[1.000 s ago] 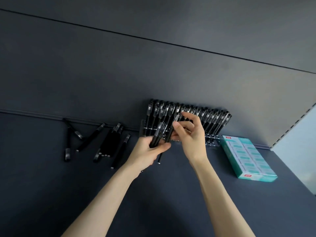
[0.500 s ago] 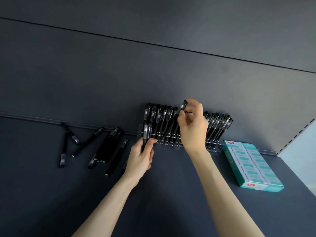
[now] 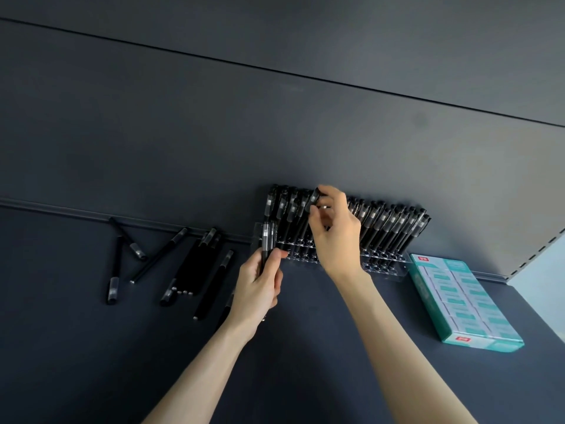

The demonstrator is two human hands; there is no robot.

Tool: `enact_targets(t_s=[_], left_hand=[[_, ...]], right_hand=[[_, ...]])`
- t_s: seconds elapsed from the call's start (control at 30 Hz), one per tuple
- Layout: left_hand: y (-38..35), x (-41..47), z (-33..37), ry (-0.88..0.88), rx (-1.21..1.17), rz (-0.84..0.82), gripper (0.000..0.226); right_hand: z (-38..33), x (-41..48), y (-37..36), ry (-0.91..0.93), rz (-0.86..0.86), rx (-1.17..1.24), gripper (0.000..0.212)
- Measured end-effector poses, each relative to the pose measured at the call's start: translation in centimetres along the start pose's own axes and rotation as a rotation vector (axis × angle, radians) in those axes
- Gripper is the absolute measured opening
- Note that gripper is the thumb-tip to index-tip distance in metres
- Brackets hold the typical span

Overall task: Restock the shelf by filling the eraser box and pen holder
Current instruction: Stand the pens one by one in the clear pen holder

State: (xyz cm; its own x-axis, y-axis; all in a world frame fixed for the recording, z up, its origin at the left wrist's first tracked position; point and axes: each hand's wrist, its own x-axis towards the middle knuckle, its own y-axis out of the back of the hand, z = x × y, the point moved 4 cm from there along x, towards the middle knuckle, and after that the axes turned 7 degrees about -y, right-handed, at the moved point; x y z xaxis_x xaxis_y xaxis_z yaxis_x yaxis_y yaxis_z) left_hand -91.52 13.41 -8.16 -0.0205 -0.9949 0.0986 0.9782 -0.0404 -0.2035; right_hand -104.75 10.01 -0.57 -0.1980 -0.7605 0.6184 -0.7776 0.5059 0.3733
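Note:
A clear pen holder [image 3: 394, 269] stands against the dark back wall, with several black pens [image 3: 394, 228] upright in its holes. My right hand [image 3: 336, 237] pinches the cap end of one black pen [image 3: 314, 198] standing among the holder's left rows. My left hand [image 3: 260, 289] grips a small bunch of black pens [image 3: 267, 238] just in front of the holder's left end. A teal eraser box [image 3: 458, 298] full of wrapped erasers lies to the right of the holder.
Several loose black pens [image 3: 195, 264] lie scattered on the dark shelf [image 3: 91, 347] to the left of my hands. The shelf's perforated side panel [image 3: 547, 243] rises at the far right.
My right hand has carried a pen from the bunch up into the holder's left rows and now pinches its top there. My left hand lowered slightly, still gripping the bunch.

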Motion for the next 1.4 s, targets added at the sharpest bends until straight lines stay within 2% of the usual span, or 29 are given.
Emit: enact_targets(t_s=[0.43, 0.63, 0.7, 0.77, 0.83, 0.93, 1.03, 1.1, 1.23, 1.4], left_hand=[[-0.1, 0.0, -0.2, 0.032, -0.013, -0.012, 0.020], [-0.6, -0.5, 0.2, 0.003, -0.027, -0.092, 0.020], [-0.7, -0.7, 0.3, -0.007, -0.028, -0.131, 0.021], [-0.9, -0.8, 0.5, -0.015, -0.043, -0.187, 0.021], [-1.1, -1.0, 0.6, -0.021, -0.063, -0.251, 0.022], [-1.4, -1.3, 0.5, -0.012, -0.047, -0.307, 0.022], [-1.5, -1.3, 0.4, -0.021, -0.014, -0.311, 0.024], [-1.6, -1.2, 0.4, -0.032, -0.003, -0.300, 0.023], [-1.6, -1.1, 0.3, -0.018, 0.009, -0.278, 0.025], [-1.6, -1.0, 0.0, 0.027, -0.029, -0.281, 0.022]], right_hand=[[0.1, 0.9, -0.2, -0.026, -0.112, -0.177, 0.026], [0.5, 0.3, -0.2, -0.048, -0.161, -0.212, 0.026], [0.3, -0.2, 0.3, -0.096, -0.126, -0.150, 0.023], [-0.1, -0.8, 1.0, -0.196, -0.118, 0.021, 0.018], [-0.3, -1.7, 1.3, -0.312, -0.219, 0.216, 0.016], [0.0, -2.8, 1.5, -0.393, -0.369, 0.372, 0.020], [0.5, -2.6, 2.7, -0.438, -0.283, 0.481, 0.020], [0.7, -2.6, 3.2, -0.454, -0.252, 0.528, 0.021], [0.4, -3.0, 2.8, -0.432, -0.324, 0.504, 0.033], [0.1, -2.6, 3.0, -0.431, -0.355, 0.550, 0.035]])
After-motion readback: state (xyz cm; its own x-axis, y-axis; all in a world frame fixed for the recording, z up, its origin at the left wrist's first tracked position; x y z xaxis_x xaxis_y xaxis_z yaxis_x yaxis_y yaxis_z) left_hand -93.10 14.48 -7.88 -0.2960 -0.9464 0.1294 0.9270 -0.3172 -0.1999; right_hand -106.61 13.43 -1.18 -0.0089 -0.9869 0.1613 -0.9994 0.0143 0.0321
